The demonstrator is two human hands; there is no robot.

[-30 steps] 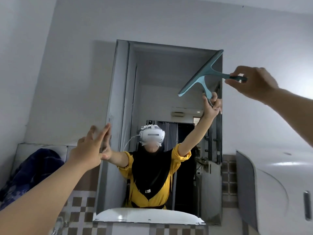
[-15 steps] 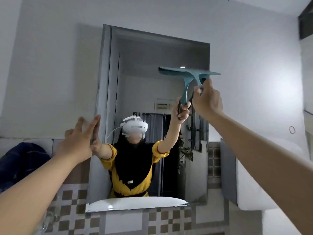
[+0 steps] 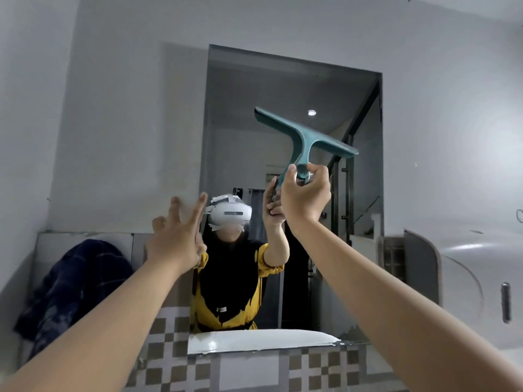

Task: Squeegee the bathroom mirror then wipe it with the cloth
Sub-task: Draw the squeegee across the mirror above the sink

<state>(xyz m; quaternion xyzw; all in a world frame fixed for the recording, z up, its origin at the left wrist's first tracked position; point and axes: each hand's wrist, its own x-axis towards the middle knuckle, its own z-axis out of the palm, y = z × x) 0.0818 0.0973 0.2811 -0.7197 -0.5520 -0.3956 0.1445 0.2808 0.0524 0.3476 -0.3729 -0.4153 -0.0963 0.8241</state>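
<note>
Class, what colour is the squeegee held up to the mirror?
Teal squeegee, shown best in the head view.

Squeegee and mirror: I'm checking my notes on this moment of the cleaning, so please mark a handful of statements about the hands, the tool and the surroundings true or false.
1. The right hand holds the teal squeegee by its handle. True.
2. The squeegee's blade is level. False: it slopes, with its left end higher than its right.
3. The left hand grips a cloth. False: it is empty, fingers spread, near the left edge of the mirror.
4. A dark blue cloth lies draped to the left of the mirror. True.
5. The wall under the mirror is plain white. False: checkered tiles run there.
</note>
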